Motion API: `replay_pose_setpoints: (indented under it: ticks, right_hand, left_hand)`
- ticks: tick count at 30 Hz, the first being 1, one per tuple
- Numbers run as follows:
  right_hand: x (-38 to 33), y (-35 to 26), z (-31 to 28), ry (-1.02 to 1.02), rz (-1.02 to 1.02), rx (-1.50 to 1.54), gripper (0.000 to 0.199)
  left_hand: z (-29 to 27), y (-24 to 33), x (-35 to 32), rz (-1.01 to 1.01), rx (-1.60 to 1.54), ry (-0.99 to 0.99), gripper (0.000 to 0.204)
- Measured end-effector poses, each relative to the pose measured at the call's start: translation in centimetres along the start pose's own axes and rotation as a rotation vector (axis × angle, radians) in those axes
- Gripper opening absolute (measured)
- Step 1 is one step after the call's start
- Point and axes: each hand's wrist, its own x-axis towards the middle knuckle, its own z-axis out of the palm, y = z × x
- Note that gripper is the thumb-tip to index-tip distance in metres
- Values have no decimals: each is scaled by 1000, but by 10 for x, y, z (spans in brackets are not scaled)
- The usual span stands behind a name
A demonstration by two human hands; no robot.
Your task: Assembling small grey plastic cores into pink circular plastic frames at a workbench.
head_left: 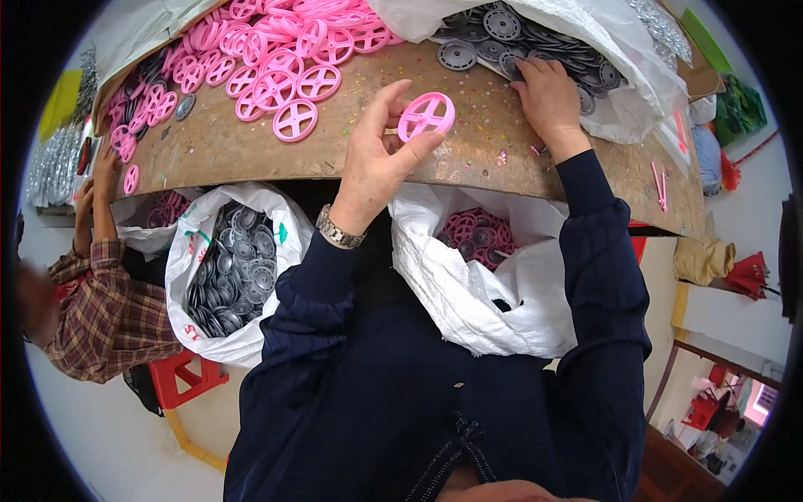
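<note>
Between thumb and fingers, my left hand (376,155) grips a pink ring with a cross of spokes (427,117), lifted over the table's front part. My right hand (550,99) reaches to the edge of a pile of dark grey ribbed discs (535,42). Its fingertips touch a disc there; whether they have hold of it is hidden. The discs spill from a white sack (623,58) lying on the table. A large heap of pink spoked rings (288,63) spreads over the table's far left, with the nearest pink ring (294,120) lying flat left of my left hand.
Below the table edge stand a white sack of grey discs (234,276) and a white sack (527,293) holding pink rings fitted with grey discs. Pink sticks (660,186) lie at the table's right. At the left, a person in a plaid shirt (109,309) sits by a red stool (188,376).
</note>
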Motion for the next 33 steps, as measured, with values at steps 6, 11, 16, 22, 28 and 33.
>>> replay_pose_setpoints:
  ticks: [6,11,16,22,28,33]
  right_hand:
    - [1,1,-9,114,120,233,20]
    - [-1,-5,-16,106,489,589,19]
    - [-7,-7,-26,-10,715,1314,21]
    - [-24,-26,-65,-223,765,1710,13]
    - [-40,-52,-85,-247,705,1872,8]
    - [-47,-78,-86,-220,641,1823,7]
  left_hand:
    - [6,-9,-2,43,-9,-8,72]
    - [10,-14,-3,26,-3,-47,73]
    - [14,-15,-1,64,55,-29,74]
    - [15,-12,-1,-27,-74,-30,64]
    - [4,-11,3,-403,-868,-216,52]
    - [14,-12,-3,-483,-972,-272,53]
